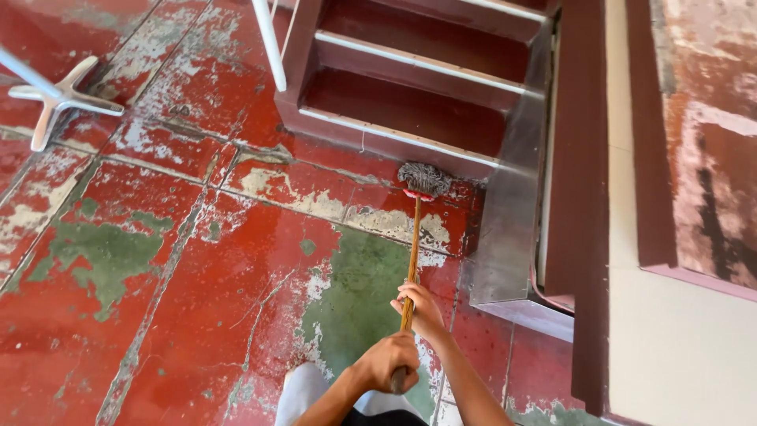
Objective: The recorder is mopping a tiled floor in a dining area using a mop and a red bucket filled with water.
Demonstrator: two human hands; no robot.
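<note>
Gripping mop handle (412, 260), left hand (388, 360), right hand (419, 307); mop head (424, 180) touching stairs (410, 118).

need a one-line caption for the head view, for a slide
Both hands, left hand below right hand, grip a wooden-handled mop on worn red floor at the stairs.

Both hands grip a wooden mop handle (412, 260): the left hand (386, 361) closes round its near end, the right hand (420, 306) just above it. The grey mop head (424, 180) rests on the worn red floor (158, 260) against the bottom stair (402, 118). A white stand foot (57, 99) sits at the floor's far left edge.
</note>
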